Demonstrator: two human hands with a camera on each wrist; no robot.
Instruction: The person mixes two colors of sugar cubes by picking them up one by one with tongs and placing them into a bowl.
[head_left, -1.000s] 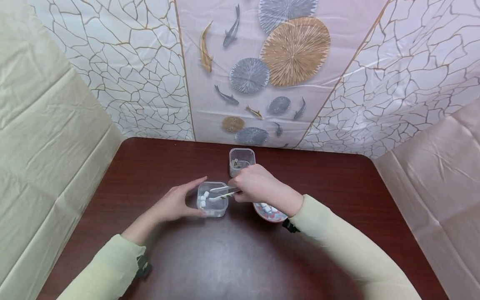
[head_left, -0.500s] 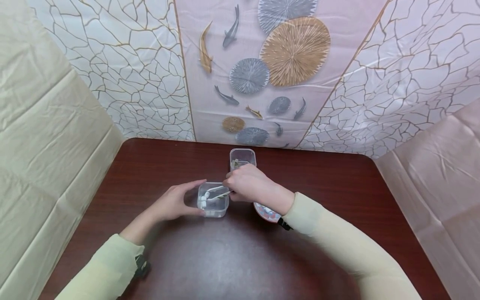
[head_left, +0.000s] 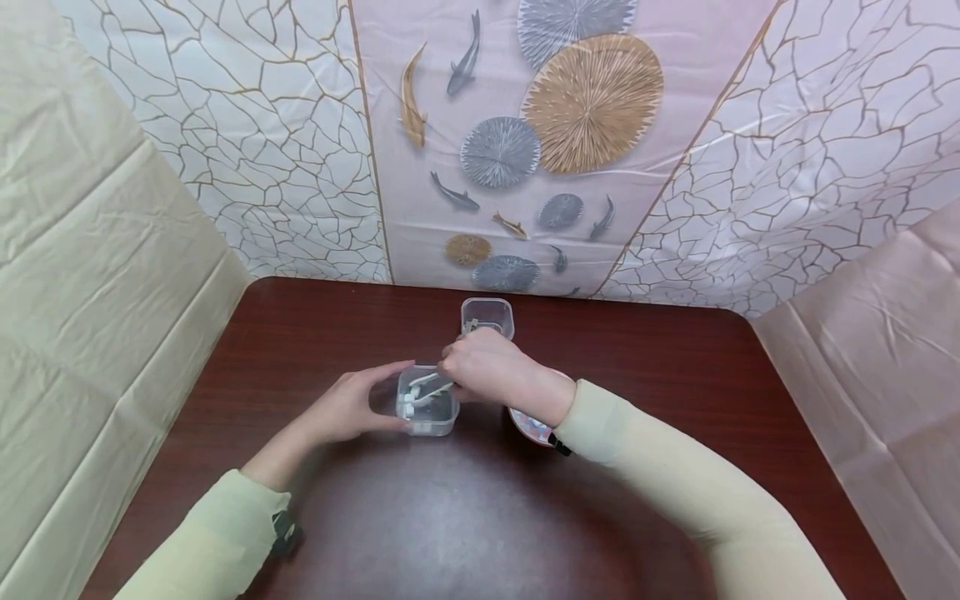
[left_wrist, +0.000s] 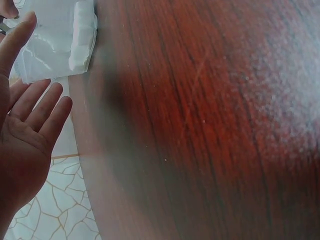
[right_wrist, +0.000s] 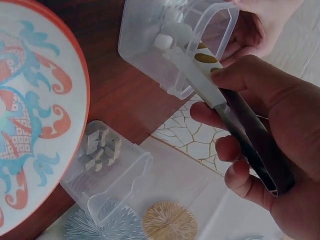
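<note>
My left hand [head_left: 378, 400] rests against the left side of a small clear container [head_left: 429, 410], thumb along its far edge, fingers straight [left_wrist: 47, 107]. The container [right_wrist: 150, 47] holds white cubes [right_wrist: 172, 32]. My right hand [head_left: 486, 371] grips a pair of tongs [right_wrist: 200, 80] with white plastic tips and a dark handle. The tong tips [head_left: 423, 390] reach down into the container among the cubes. Whether they pinch a cube I cannot tell.
A second clear container [head_left: 487, 315] with grey-brown cubes [right_wrist: 102, 145] stands just behind my right hand. A patterned bowl with an orange rim [right_wrist: 35, 115] sits under my right wrist [head_left: 528, 427]. The dark wooden table [head_left: 465, 517] ends at sheeted walls.
My right hand has moved left and the tong tips have gone deeper into the container. My right forearm now covers more of the bowl. The left hand has stayed put.
</note>
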